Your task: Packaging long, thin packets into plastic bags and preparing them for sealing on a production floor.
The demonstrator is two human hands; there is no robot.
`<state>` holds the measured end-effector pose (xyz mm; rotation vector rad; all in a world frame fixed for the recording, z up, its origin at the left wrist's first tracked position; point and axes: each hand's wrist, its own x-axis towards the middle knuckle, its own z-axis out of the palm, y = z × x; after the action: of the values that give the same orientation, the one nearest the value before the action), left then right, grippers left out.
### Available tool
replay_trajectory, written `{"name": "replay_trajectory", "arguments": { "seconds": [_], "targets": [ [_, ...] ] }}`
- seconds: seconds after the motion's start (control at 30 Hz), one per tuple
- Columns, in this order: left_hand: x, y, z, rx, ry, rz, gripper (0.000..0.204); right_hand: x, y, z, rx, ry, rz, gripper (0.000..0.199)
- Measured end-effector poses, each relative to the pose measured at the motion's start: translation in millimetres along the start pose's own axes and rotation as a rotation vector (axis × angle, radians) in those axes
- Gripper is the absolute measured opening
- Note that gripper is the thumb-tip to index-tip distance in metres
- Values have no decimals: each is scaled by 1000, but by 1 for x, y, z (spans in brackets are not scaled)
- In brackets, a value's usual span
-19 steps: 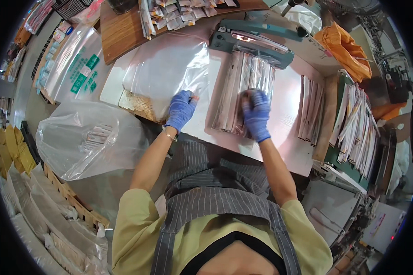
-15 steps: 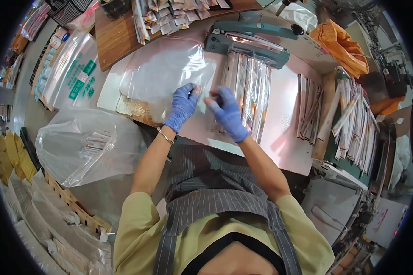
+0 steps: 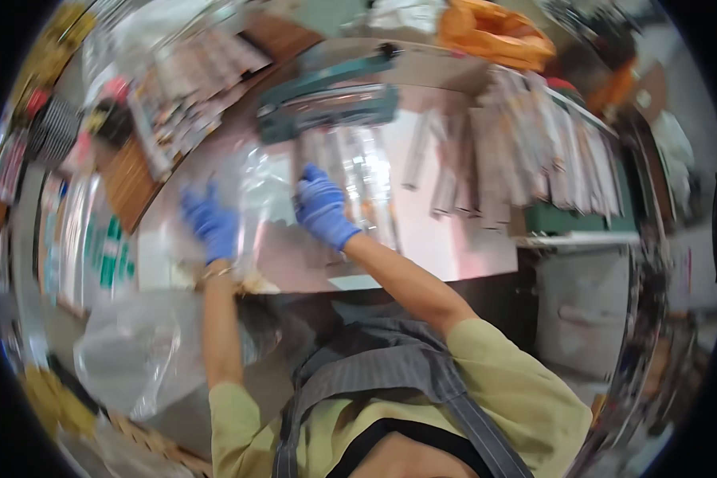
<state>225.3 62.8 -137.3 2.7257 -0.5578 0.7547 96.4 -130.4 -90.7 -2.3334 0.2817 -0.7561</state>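
My left hand (image 3: 211,225), in a blue glove, lies open with fingers spread over the left of the pale work table (image 3: 474,247). Beside it are clear plastic bags (image 3: 260,187), smeared by motion. My right hand (image 3: 324,209), also gloved in blue, has its fingers curled at the left edge of a clear bag of long slim packets (image 3: 366,179). What those fingers hold, if anything, is too blurred to make out. Just behind the packets stands a grey-green bag sealer (image 3: 327,99) with a long lever arm.
Loose slim packets (image 3: 446,163) lie to the right, beside a heaped green bin (image 3: 551,219). A brown board (image 3: 131,179) with more packets stands at the back left. An orange sack (image 3: 494,36) sits at the back; a large clear bag (image 3: 139,350) hangs low left.
My view has swung to the right. My hands, close together before, are now apart: the left one has spread its fingers over the bags, the right is at the bagged packets' left edge.
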Motion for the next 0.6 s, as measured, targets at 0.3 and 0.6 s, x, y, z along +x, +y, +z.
{"name": "replay_trajectory", "arguments": {
  "seconds": [0.3,0.6],
  "targets": [
    [11,196,-115,-461,77,577,22,27,140,-305,-670,505,34,38],
    [-1,365,49,-630,-548,414,67,-77,326,-568,-1039,514,1265,47]
  ]
}}
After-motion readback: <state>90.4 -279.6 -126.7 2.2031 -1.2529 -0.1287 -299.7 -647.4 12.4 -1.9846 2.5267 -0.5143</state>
